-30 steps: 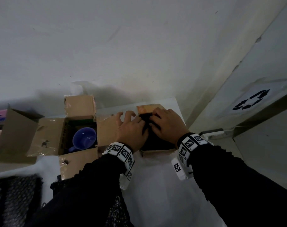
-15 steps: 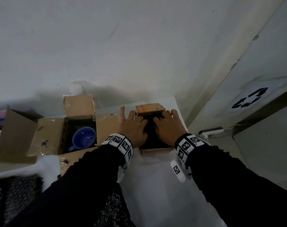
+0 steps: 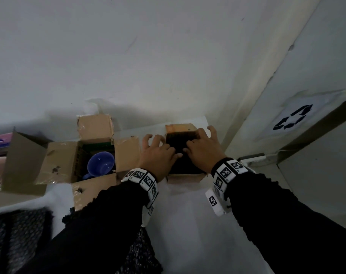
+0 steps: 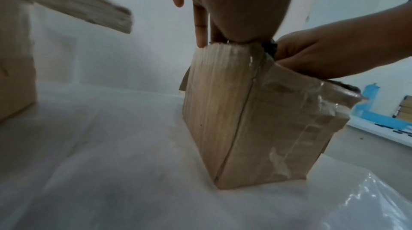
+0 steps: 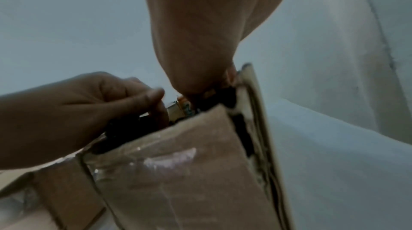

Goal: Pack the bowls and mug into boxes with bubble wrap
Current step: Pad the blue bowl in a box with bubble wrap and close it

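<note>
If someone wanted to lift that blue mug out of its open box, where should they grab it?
Probably from straight above, by the rim: the blue mug sits mouth-up in the open box, walls close round it, its handle low at the near-left corner.

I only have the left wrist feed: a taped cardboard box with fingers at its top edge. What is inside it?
Observer: The head view shows dark bubble wrap filling the small box; both hands press into it.
Operator: Where is the mug?
Observer: A blue mug sits unwrapped in the open box on the left, flaps spread.
Operator: Is the right hand gripping anything?
Observer: From the head view, the right hand lies on the wrap with fingers over the far right rim; the left hand has fingers spread. I cannot tell whether either one pinches the wrap.
</note>
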The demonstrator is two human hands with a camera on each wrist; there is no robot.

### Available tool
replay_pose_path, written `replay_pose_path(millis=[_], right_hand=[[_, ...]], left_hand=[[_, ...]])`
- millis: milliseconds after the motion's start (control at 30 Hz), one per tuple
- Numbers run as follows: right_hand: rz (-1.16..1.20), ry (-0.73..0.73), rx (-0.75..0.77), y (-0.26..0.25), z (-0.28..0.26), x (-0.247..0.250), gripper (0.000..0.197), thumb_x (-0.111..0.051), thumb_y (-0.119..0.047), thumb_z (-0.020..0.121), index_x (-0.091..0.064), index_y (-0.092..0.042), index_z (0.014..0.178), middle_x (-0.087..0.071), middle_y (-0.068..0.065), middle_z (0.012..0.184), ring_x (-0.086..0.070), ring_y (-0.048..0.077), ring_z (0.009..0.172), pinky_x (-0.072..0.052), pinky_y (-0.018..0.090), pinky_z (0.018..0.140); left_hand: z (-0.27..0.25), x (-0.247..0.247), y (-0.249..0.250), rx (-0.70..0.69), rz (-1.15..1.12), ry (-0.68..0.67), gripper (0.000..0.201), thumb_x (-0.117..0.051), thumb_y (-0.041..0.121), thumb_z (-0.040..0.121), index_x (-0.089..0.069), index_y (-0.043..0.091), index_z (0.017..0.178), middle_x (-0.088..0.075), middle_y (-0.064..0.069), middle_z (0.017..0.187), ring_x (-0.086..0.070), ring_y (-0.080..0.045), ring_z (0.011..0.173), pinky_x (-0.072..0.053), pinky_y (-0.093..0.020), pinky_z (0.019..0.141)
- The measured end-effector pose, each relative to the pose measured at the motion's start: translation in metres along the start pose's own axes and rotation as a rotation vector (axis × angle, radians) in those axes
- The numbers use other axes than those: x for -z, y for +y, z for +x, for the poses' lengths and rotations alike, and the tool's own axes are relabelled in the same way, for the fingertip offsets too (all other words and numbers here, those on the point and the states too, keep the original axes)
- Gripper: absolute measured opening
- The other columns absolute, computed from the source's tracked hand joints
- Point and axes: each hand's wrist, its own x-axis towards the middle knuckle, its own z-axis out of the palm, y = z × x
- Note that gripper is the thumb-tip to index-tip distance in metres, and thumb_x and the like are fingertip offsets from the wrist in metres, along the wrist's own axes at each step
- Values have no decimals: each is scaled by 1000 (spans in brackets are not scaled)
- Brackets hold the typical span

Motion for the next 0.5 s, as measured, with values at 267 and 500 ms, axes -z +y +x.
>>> replay_pose_path(millis=[267, 500], right_hand=[[116, 194, 113, 4, -41, -4, 37, -37, -44, 95, -60, -17, 81, -65, 3, 85, -58, 28, 101, -31, 49, 97], [40, 90, 166, 11, -73, -11, 52, -45, -63, 78, -70, -19, 92, -70, -5, 97, -53, 20, 122, -20, 58, 105]], left_hand=[[-35, 6, -5, -254, 109, -180, 47, -41, 60, 78, -64, 22, 92, -63, 1, 103, -51, -27, 110, -24, -48, 101], [-39, 13, 17, -141, 305, -286, 33, -54, 46, 87, -68, 22, 105, -60, 1, 115, -37, -29, 127, -14, -56, 108]])
